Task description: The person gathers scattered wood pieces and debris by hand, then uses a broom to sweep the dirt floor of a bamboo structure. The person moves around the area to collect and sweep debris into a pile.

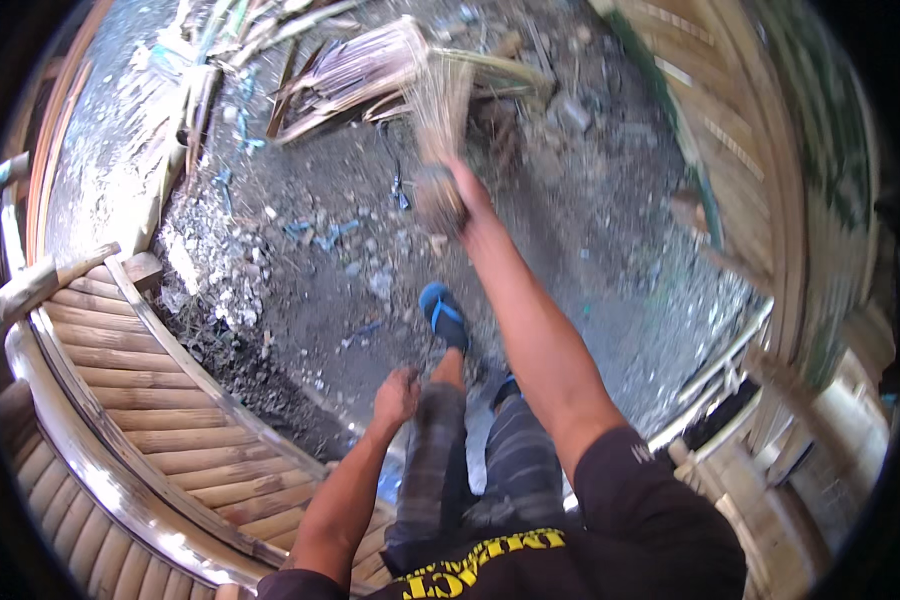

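Our right hand [473, 200] is wrapped round the bound end of a broom [442, 115], while our left hand [397, 396] hangs near our knee with its fingers curled, how tightly we cannot tell. Beneath us the ground [560, 270] is dark, gritty earth, rough with small stones, paler and more pebbly toward the left. Smooth, round bamboo slats lie side by side in the bench [155, 400], edged by a thick, glossy pole. Out ahead of us, over the ground, the broom shows as a sheaf of thin, tan, stiff-looking strands, blurred, with a rounded, brownish butt beside our fist. Its far tips overlap the fronds [355, 75], a dry, ribbed, straw-coloured heap that stands in the way there. Blue scraps [335, 235] lie on the earth between the fronds and our blue slipper [442, 308]. On the right a bamboo wall [735, 100] curves along the dirt, and the bench bounds our left.
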Motion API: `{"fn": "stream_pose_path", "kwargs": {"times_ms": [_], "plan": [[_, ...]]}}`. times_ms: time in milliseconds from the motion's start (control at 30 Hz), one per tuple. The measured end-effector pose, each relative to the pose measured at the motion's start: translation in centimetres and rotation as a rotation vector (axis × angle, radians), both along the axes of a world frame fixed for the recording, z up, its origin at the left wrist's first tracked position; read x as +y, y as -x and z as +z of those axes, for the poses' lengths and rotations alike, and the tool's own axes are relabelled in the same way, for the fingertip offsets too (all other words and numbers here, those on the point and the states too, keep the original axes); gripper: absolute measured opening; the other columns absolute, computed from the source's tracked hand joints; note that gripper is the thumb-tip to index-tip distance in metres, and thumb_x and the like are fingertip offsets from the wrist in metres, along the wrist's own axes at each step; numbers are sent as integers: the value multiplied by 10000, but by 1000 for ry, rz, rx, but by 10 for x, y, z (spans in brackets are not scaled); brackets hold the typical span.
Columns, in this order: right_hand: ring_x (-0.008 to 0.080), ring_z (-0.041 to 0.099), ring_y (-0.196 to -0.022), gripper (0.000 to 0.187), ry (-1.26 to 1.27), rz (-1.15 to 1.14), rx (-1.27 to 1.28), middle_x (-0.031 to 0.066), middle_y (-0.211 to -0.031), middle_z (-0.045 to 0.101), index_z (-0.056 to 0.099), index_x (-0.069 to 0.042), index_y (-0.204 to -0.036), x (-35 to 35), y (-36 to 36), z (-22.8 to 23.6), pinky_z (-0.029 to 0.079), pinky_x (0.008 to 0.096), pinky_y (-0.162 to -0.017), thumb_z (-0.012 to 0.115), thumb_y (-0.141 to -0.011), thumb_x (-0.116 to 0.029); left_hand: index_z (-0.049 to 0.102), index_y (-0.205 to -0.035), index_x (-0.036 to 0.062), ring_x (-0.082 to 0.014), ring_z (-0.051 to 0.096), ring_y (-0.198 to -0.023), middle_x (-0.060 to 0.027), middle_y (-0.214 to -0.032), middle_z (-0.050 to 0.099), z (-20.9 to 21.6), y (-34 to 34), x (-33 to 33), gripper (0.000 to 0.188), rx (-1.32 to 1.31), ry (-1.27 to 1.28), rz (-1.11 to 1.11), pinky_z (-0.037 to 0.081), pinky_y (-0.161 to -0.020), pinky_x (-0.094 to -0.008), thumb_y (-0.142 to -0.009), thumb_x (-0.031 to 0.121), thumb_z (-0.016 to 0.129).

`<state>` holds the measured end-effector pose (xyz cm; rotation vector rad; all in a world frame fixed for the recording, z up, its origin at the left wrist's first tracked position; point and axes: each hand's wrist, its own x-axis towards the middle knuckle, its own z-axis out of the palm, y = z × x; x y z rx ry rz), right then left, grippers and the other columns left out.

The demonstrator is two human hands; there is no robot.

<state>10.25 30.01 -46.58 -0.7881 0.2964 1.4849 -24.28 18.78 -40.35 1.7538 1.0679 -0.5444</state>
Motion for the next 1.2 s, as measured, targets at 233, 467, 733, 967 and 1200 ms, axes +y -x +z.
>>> {"fn": "stream_pose_path", "kwargs": {"times_ms": [233,467,733,967,1200], "plan": [[258,678,-735,441,706,-146,-45,126,-859,678,629,-26,-1055,-112,-31,30,579,382,-669,547,-946,-445,663,-1146,71,-385,635,-1027,-205,-1089,665,13,-72,56,294,-86,31,204,500,-909,-459,-903,212,577],[252,659,-694,391,442,-87,100,92,-818,681,664,-91,-941,29,-47,-55,570,412,-684,558,-930,-467,664,-1132,49,-344,655,-988,-185,-1046,674,13,-118,121,243,-208,-20,459,502,-889,-407,-913,141,613],[189,648,-611,307,366,120,-301,106,-879,634,525,-71,-1196,104,-115,25,564,339,-518,543,-975,-283,380,-1463,111,-291,558,-1212,-149,-1366,553,-22,-239,205,651,-173,866,1265,502,-890,-461,-977,530,492],[287,668,-950,496,923,-362,-104,141,-1076,653,546,-63,-1265,-64,-122,16,560,447,-835,598,-922,-417,366,-1473,38,-272,490,-1286,-167,-1419,483,-77,-416,147,945,130,1079,407,430,-1027,-432,-790,577,735],[243,667,-924,395,738,-25,-186,107,-1039,674,623,-70,-1124,-40,-198,-40,543,394,-833,621,-904,-399,358,-1428,-28,-521,586,-1069,-349,-1190,567,-108,-470,134,639,-157,581,527,485,-930,-493,-910,288,560]]}}
